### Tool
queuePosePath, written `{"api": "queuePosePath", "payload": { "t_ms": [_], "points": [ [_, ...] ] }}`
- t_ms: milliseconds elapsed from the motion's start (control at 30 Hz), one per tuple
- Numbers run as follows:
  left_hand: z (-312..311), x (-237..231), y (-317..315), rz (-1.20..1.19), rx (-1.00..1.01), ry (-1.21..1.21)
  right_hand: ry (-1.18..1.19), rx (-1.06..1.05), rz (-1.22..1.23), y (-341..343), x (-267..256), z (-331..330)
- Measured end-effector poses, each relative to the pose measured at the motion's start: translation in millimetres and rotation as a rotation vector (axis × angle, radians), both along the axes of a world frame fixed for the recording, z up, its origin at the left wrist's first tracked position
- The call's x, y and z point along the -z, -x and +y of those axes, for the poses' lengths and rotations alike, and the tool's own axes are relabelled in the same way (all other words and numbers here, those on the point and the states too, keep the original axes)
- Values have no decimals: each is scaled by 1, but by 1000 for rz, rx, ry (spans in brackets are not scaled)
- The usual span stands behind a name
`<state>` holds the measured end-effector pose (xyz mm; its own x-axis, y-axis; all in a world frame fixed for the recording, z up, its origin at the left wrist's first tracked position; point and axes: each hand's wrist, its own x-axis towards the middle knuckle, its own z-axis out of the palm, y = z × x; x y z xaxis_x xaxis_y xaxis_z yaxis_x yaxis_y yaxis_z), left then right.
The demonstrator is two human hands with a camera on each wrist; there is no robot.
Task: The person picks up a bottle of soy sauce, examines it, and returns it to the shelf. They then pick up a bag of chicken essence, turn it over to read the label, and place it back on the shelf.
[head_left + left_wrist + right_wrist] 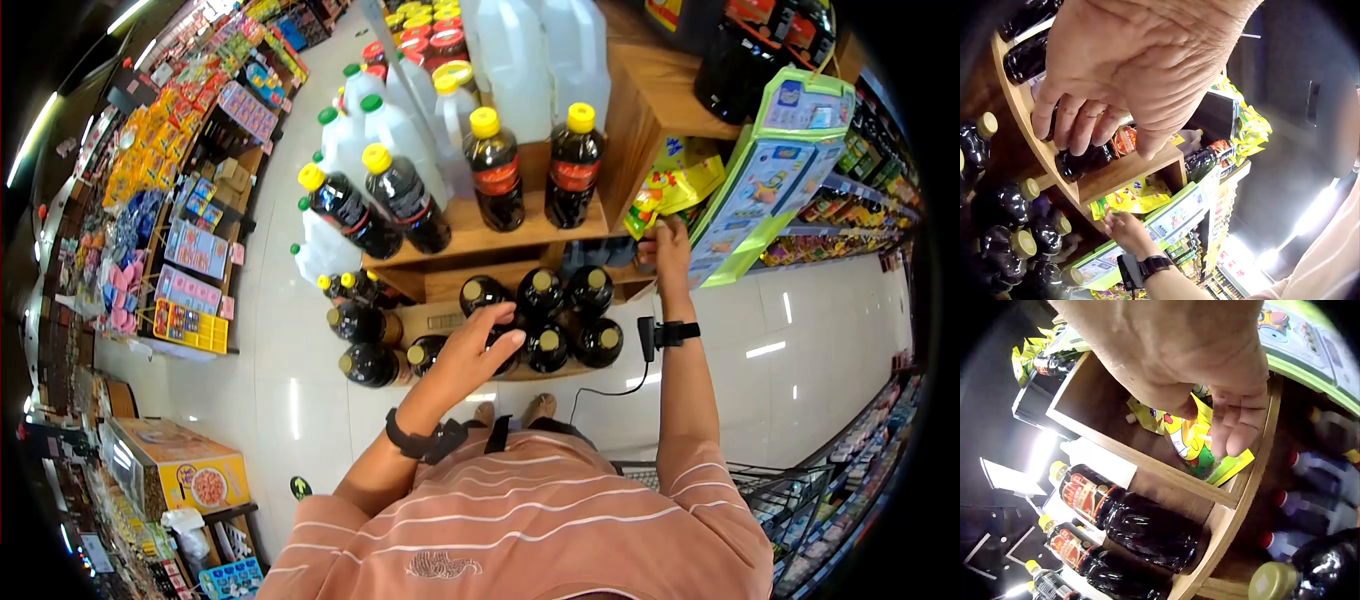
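My right hand (668,245) reaches into the right-hand compartment of a wooden shelf unit. Its thumb and fingers are bent around a yellow packet (1192,439) with cartoon print, which leans inside the compartment. Another yellow packet (1146,416) lies behind it, partly covered. In the head view, my left hand (468,352) hangs over the lower shelf, fingers loosely spread and holding nothing. Dark bottles with gold caps (547,346) stand below and around it. The left wrist view shows this hand's palm (1138,59), with the right hand and packets beyond.
Dark bottles with yellow caps (495,180) line the upper shelf (500,241), with clear jugs (512,60) behind. A green-edged display board (775,170) stands close right of the right hand. A metal cart (780,500) is at the right. Stocked shelves run along both sides.
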<state>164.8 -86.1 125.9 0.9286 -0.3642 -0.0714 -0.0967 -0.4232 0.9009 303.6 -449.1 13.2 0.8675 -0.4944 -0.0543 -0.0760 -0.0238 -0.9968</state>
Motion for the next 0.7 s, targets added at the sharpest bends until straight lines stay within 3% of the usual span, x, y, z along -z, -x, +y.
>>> {"api": "queuePosePath", "payload": {
  "t_ms": [233, 467, 633, 700],
  "points": [
    [21, 9, 4, -35, 126, 107, -72, 4, 36, 102, -3, 3],
    [72, 5, 12, -35, 396, 60, -109, 233, 117, 232, 14, 34],
    [114, 8, 21, 41, 474, 119, -73, 333, 289, 334, 75, 58],
    [124, 9, 22, 58, 510, 131, -35, 347, 359, 388, 134, 46]
  ]
}}
